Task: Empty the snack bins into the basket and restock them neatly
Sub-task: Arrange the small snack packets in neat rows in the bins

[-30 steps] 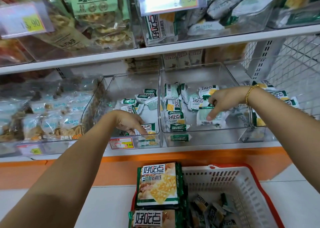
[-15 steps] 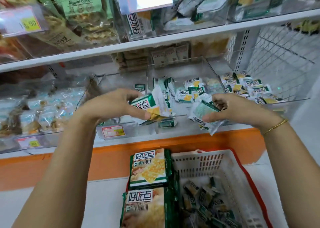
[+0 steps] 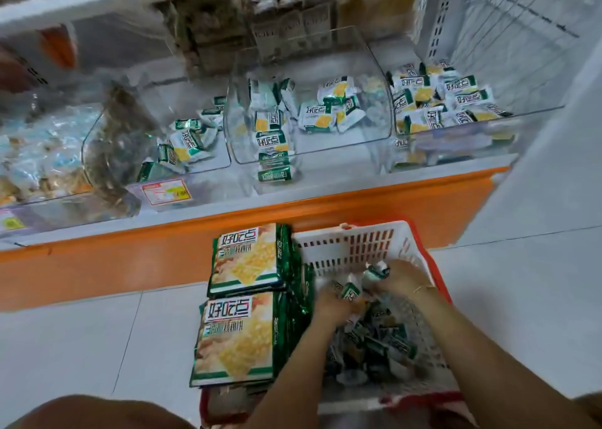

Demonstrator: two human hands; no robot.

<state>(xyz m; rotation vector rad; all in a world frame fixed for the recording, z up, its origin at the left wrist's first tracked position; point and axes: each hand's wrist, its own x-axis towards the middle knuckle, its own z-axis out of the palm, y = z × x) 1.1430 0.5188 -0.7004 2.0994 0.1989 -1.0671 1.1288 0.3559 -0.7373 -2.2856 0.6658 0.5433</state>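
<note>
Basket (image 3: 345, 249) far wall close ahead; left hand (image 3: 330, 308) grips packet (image 3: 351, 290), right hand (image 3: 405, 278) grips second packet (image 3: 376, 270).

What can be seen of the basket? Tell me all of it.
The basket is white slotted plastic with a red rim, sitting on the tiled floor below the orange shelf base. Big green biscuit packs stand at its left end; small packets heap inside. The left hand and right hand reach in, each gripping a packet.
</note>
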